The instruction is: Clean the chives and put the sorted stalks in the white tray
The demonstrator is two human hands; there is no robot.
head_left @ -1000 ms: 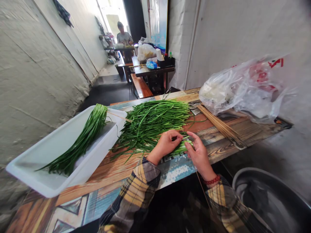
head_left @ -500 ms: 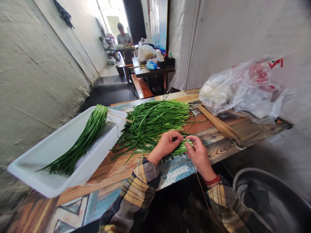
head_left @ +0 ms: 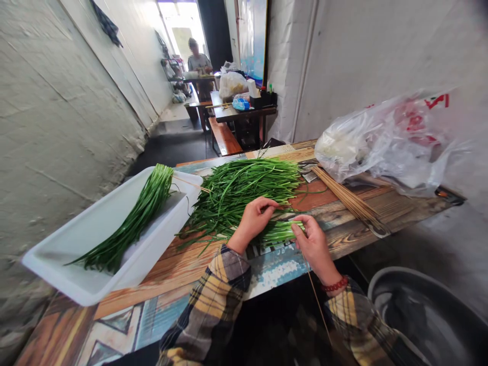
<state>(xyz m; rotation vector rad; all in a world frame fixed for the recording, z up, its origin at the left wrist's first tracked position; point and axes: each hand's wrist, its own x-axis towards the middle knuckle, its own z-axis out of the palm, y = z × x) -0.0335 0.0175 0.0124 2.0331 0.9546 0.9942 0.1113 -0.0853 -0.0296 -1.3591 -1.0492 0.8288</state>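
Observation:
My right hand (head_left: 313, 244) is closed round the pale stem ends of a small bunch of garlic chives (head_left: 277, 232), near the table's front edge. A thin bamboo skewer (head_left: 318, 300) slants down below this hand. My left hand (head_left: 258, 219) has its fingertips pinched together at the lower edge of the large chive pile (head_left: 247, 183); what is between them, if anything, is too small to make out. On the left, a white plastic tub (head_left: 68, 256) holds another bunch of chives (head_left: 133, 223), lying with its stem ends over the far rim.
Bamboo skewers (head_left: 345, 195) lie at the right of the patterned table (head_left: 168, 274), beside a clear plastic bag (head_left: 381, 142). A dark basin (head_left: 430, 315) stands low at the right. Farther back are another table (head_left: 224, 113), a bench (head_left: 224, 136) and a seated person (head_left: 199, 62).
My left hand has moved away from the right hand, up and left toward the pile. The right hand still holds the small bunch. The whole view has shifted slightly.

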